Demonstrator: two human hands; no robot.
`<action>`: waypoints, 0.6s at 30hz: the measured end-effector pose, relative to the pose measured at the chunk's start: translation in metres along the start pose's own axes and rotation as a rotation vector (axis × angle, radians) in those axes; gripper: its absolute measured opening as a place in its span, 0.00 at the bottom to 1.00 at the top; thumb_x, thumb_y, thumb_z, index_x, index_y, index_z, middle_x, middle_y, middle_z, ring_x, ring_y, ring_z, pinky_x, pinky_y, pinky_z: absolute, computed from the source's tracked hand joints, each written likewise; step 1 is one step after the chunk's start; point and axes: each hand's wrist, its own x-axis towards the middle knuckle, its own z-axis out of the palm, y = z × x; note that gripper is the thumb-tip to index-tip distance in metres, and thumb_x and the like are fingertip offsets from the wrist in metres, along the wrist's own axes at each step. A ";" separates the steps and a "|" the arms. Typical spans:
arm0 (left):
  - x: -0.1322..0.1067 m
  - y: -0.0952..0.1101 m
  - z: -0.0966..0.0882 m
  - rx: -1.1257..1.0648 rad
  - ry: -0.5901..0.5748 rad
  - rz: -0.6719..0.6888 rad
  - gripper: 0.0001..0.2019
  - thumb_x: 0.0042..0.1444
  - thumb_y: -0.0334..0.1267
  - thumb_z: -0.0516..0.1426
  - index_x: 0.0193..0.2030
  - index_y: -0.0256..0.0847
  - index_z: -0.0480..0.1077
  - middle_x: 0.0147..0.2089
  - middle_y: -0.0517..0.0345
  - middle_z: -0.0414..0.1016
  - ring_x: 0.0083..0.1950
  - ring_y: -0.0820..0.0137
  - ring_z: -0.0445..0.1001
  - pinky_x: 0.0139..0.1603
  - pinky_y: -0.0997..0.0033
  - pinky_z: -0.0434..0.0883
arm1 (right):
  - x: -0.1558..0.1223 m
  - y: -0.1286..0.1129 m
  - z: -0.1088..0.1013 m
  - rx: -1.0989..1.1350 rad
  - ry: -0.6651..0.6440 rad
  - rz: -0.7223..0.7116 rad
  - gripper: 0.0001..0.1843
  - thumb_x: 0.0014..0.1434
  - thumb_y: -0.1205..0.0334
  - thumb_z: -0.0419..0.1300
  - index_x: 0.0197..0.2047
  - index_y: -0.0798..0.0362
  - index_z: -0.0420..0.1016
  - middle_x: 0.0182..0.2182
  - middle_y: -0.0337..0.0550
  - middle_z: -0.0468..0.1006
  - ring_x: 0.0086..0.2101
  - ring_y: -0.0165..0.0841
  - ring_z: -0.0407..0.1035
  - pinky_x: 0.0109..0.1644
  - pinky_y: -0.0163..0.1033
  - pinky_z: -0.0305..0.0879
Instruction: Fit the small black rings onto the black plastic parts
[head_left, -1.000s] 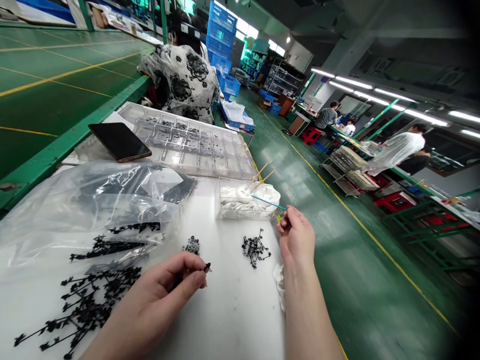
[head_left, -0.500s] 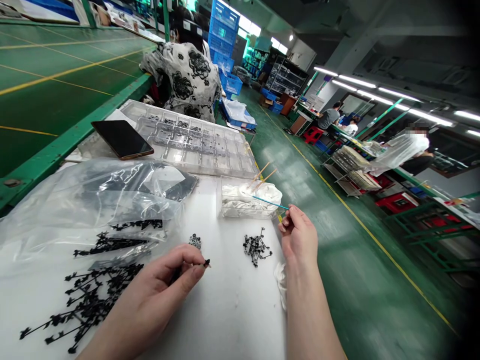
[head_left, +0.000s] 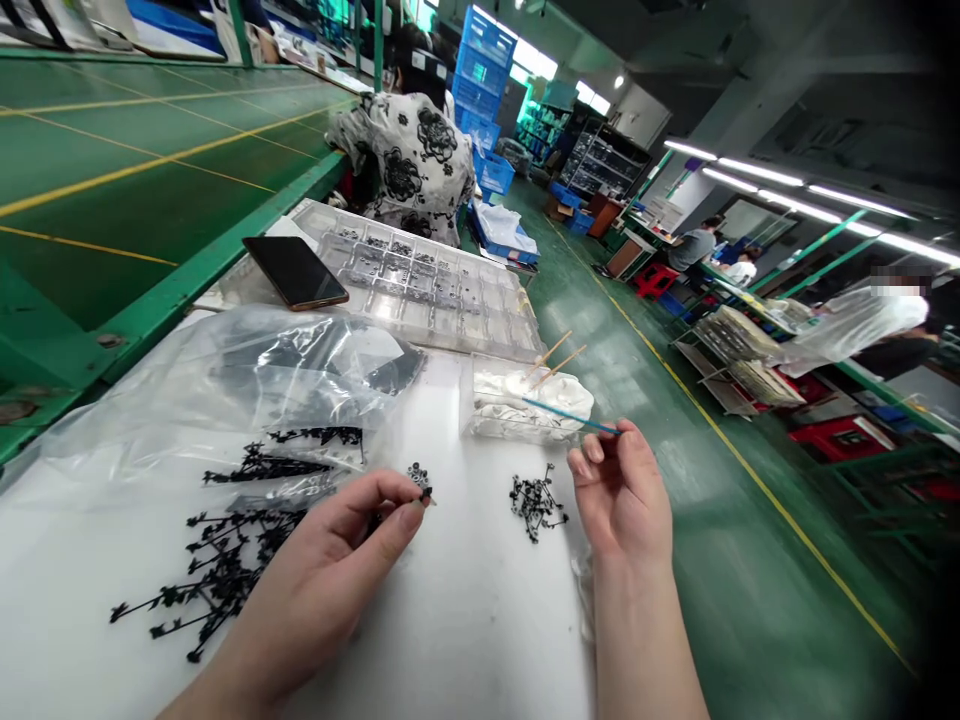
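My left hand (head_left: 341, 560) is closed in a pinch on a small black plastic part (head_left: 426, 494), whose tip shows past the fingertips; the rest is hidden in the hand. Just beyond those fingertips lies a little group of small ring-like pieces (head_left: 417, 473). Between thumb and forefinger my right hand (head_left: 626, 485) grips the end of a thin blue stick (head_left: 570, 415). The stick's far end reaches over a clear box (head_left: 469, 410) filled with soft white material (head_left: 525, 395); whether it touches cannot be told. Near the right hand is a pile of black stemmed parts (head_left: 536, 503).
Left are more black parts (head_left: 217, 565) and a clear plastic bag (head_left: 225, 370). Behind lie a phone (head_left: 296, 272) and a compartment tray (head_left: 420, 285). Two wooden sticks (head_left: 559, 365) jut from the box. A person in a patterned garment (head_left: 409, 165) sits ahead.
The view has swung so that the scene sits farther right. My left hand, still pinching the black part, is closer to the ring-like pieces. My right hand's other fingers have uncurled slightly.
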 end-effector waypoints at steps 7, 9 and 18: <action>0.000 0.005 0.004 0.011 0.094 0.157 0.05 0.69 0.46 0.64 0.43 0.51 0.80 0.39 0.61 0.78 0.38 0.70 0.75 0.38 0.77 0.74 | -0.027 0.008 0.010 0.020 -0.166 0.041 0.11 0.56 0.57 0.80 0.40 0.46 0.86 0.33 0.35 0.75 0.27 0.24 0.62 0.28 0.33 0.64; -0.001 0.007 0.005 0.024 0.090 0.187 0.05 0.70 0.45 0.63 0.43 0.51 0.79 0.39 0.61 0.78 0.37 0.70 0.75 0.38 0.77 0.74 | -0.029 0.009 0.011 0.018 -0.179 0.048 0.10 0.57 0.57 0.79 0.40 0.46 0.86 0.32 0.35 0.73 0.27 0.24 0.61 0.28 0.33 0.63; -0.002 0.009 0.004 0.104 0.104 0.247 0.04 0.70 0.41 0.62 0.43 0.51 0.78 0.40 0.63 0.78 0.38 0.72 0.76 0.39 0.81 0.75 | -0.031 0.009 0.013 -0.011 -0.173 0.055 0.10 0.57 0.57 0.79 0.39 0.47 0.85 0.31 0.35 0.71 0.27 0.25 0.61 0.27 0.32 0.63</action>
